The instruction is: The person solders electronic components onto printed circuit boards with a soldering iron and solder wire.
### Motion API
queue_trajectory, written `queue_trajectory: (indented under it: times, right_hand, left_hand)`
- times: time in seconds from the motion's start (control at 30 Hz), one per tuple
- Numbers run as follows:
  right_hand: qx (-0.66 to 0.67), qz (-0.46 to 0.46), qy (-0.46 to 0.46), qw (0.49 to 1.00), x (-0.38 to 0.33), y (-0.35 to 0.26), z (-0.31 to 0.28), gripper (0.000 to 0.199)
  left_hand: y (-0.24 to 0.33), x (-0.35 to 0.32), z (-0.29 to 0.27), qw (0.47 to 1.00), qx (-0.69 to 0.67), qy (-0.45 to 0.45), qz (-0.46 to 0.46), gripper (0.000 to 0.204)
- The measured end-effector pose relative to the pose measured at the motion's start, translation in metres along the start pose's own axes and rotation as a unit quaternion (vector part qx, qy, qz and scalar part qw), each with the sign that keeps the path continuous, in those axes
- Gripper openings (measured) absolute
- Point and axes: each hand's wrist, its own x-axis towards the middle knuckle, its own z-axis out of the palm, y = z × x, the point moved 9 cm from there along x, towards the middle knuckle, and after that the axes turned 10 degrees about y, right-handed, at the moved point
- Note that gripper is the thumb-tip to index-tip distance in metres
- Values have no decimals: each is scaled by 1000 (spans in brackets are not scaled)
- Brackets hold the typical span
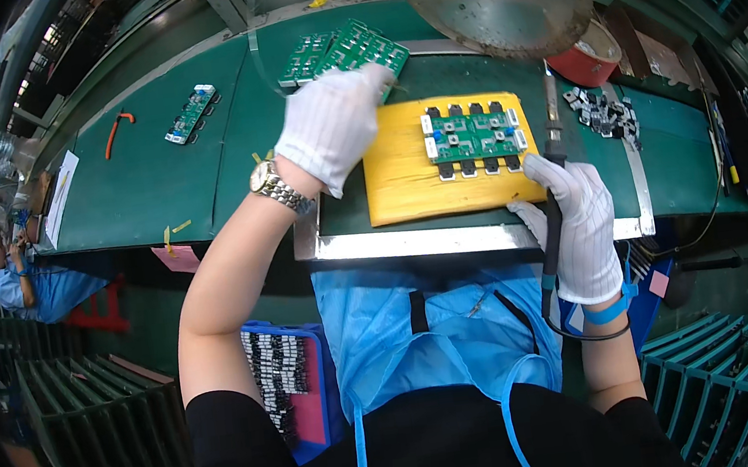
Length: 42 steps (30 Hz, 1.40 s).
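PCB [474, 137] on pad [397, 179], centre-right; right hand [585, 219] grips iron [553, 235]; left hand [330, 129] at boards [360, 46], upper centre, can't tell grip.

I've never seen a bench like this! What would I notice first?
Probably the yellow pad near the middle, with a green circuit board on it. A big metal hood is up top, slightly right. At the pad's right edge, the white-gloved right hand holds a soldering iron.

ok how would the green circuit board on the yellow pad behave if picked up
The green circuit board looks flat, so probably stiff. The black parts jutting past its edges might snag or bend if pushed.
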Motion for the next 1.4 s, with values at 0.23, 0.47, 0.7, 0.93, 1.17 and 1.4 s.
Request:
queue_trajectory:
  times: [0.23,0.47,0.7,0.93,1.17,1.4]
  right_hand:
    - [20,-4,45,999,1,2,6,62]
    - [4,8,58,998,-1,4,2,58]
    - [13,44,47,998,4,14,8,53]
    - [64,172,16,983,-5,51,13,37]
    - [8,102,81,991,-12,37,-17,46]
    - [45,73,9,996,-22,-1,-4,71]
  left_hand:
    - [-19,-27,15,992,-75,99,-18,17]
    - [-39,-23,26,985,-144,-23,-89,22]
    - [-49,-24,25,944,-260,-107,-174,27]
    - [9,-54,10,872,-359,-273,-192,29]
    - [32,-20,-16,979,-173,-68,78,26]
    - [26,52,68,987,-150,-23,-48,25]
